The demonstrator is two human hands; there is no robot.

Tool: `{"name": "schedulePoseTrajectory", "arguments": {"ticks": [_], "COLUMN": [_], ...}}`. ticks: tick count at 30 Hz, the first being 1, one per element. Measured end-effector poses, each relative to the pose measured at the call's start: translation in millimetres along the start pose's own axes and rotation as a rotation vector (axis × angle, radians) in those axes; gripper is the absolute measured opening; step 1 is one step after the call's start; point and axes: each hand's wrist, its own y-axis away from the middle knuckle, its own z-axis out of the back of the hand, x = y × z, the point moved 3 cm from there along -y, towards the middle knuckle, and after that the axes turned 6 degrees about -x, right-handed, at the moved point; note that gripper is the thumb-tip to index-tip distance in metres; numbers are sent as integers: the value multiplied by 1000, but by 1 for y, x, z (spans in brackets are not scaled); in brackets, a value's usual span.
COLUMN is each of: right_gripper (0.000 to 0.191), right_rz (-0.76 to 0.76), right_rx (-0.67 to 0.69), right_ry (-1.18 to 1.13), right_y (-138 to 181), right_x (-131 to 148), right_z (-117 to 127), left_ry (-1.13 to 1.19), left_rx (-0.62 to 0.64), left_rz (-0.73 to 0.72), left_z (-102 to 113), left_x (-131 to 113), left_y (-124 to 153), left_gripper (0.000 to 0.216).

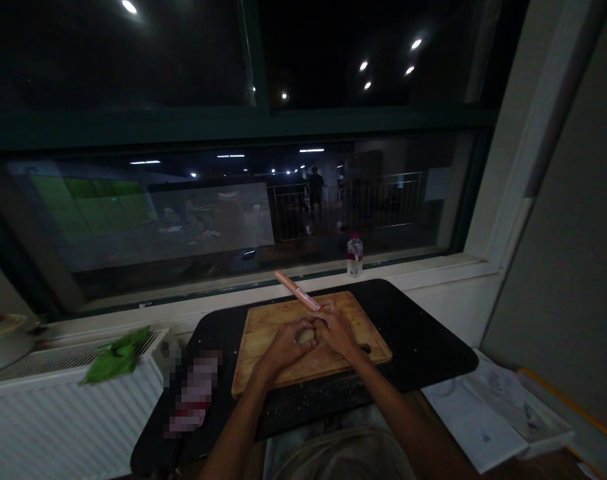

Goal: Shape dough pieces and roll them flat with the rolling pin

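Both hands meet over a wooden cutting board (pixel 268 313) on a small black table. In my right hand (pixel 336 328) is the near end of a long pinkish-brown stick (pixel 296 289) with a printed label, perhaps a wrapped sausage. It points up and away to the left, beyond the board's far edge. My left hand (pixel 286 347) curls its fingers and thumb around a small pale round piece (pixel 305 335), whose kind is too dim to make out. The fingertips of both hands touch or nearly touch.
Crumbs dot the black table (pixel 423 333). A blurred-out red and white packet (pixel 196 393) lies on its left. A water bottle (pixel 354 257) stands on the windowsill. At left are a green cloth (pixel 116 357) and a pot (pixel 6 340) on a radiator (pixel 73 413); a white box (pixel 493 407) lies right.
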Motion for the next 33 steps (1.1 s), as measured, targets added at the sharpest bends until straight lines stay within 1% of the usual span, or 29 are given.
{"name": "schedulePoseTrajectory", "arguments": {"ticks": [2, 4, 6, 9, 15, 19, 22, 25, 27, 30, 33], "right_gripper": [37, 35, 35, 35, 36, 34, 34, 33, 34, 34, 33], "right_rz": [0, -7, -16, -23, -21, -25, -32, -46, -54, -51, -31], "right_rx": [2, -1, -15, -25, -21, -12, -8, -6, -8, -7, -11], "right_ry": [-6, -16, -25, -30, -29, -28, -8, 8, 16, 13, -18], "right_y": [-1, -1, -2, -2, -3, -2, -2, -2, -2, -2, -2], "right_x": [-3, -6, -9, -10, -7, -6, -7, -8, -9, -11, -11], "right_z": [-2, -3, -4, -5, -3, -2, -3, -4, -5, -5, -6], "left_ry": [-159, -348, -456, -442, -261, -202, -308, -513, -601, -655, -662], "left_rx": [-46, -82, -81, -61, -59, -21, -3, -35, -54, -67, -71], "left_rz": [16, 62, 106, 105, 49, 16, 26, 69, 71, 63, 63], "left_z": [1, 3, 4, 4, 8, 11, 8, 4, 1, 0, -1], "left_x": [-1, -2, -2, 0, 8, 5, -3, -10, -14, -16, -13], "left_y": [3, 5, 7, 7, 4, 5, 7, 8, 9, 10, 9], "left_gripper": [43, 54, 57, 53, 41, 35, 33, 45, 49, 49, 47]}}
